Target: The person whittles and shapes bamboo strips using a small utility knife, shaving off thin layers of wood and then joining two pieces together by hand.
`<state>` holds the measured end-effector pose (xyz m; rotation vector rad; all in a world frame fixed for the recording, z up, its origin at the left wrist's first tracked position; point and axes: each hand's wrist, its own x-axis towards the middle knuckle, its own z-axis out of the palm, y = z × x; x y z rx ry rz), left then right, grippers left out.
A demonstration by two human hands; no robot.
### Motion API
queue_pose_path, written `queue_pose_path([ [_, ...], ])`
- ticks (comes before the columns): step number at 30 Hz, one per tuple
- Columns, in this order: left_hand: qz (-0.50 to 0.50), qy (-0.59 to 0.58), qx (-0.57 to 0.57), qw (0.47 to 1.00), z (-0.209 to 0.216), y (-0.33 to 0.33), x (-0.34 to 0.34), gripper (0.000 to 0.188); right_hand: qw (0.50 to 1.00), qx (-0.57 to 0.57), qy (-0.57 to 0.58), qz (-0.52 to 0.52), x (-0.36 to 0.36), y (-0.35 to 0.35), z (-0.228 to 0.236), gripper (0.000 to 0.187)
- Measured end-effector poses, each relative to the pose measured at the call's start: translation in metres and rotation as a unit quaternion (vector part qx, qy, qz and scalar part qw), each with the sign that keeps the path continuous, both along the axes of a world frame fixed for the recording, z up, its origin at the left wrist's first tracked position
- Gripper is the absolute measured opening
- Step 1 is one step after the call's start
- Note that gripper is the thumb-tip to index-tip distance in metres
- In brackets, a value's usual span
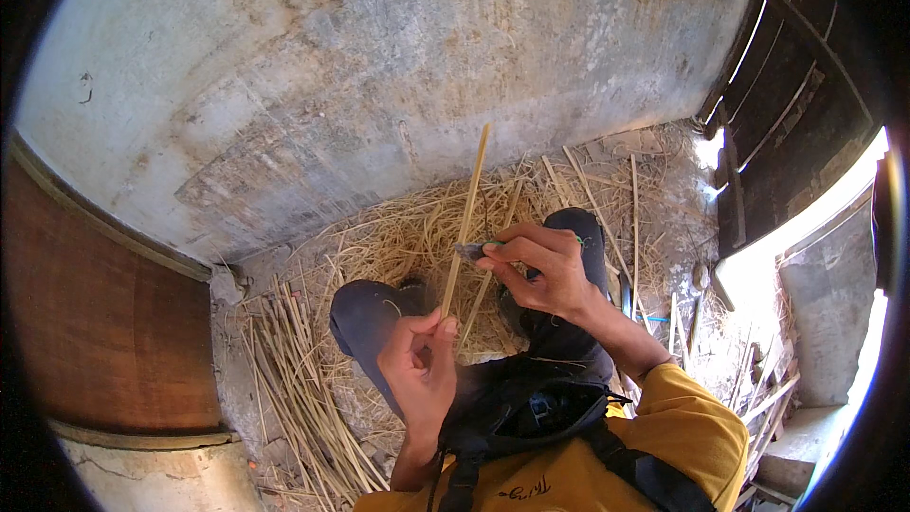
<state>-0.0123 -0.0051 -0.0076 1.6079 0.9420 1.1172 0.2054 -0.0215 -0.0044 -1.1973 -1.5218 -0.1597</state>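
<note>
A long, thin bamboo strip [472, 192] is pinched at its lower end between the thumb and fingers of my left hand [420, 360]. It slants upward and slightly to the right, away from me. My right hand [543, 267] is closed on a small knife [469, 251], whose short grey blade points left and meets the strip about midway along it. The fingers hide most of the knife's handle; a bit of green shows near them. Both hands are above my knees, with the right hand farther from me than the left.
Pale shavings [408, 220] cover the floor between my legs and the stained wall [379, 76]. A bundle of bamboo strips [301, 389] lies at my left, beside a brown wooden panel [104, 294]. More strips [634, 218] lie at the right. A black waist bag [526, 412] is on my lap.
</note>
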Motion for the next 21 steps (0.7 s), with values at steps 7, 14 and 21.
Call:
queue_pose_path([
  [7, 0.017, 0.015, -0.006, 1.000, -0.0016, -0.0010, -0.0026, 0.010, 1.000, -0.010, -0.002, -0.005, -0.0002, 0.0031, -0.0017, 0.017],
  [14, 0.020, 0.012, -0.014, 1.000, -0.0028, -0.0007, -0.0038, 0.009, 1.000, -0.007, 0.000, -0.009, -0.0005, 0.0055, -0.0025, 0.017],
  [21, 0.023, 0.018, 0.005, 1.000, -0.0044, -0.0007, -0.0053, 0.009, 1.000, -0.004, -0.008, -0.010, -0.0018, 0.0061, -0.0001, 0.016],
])
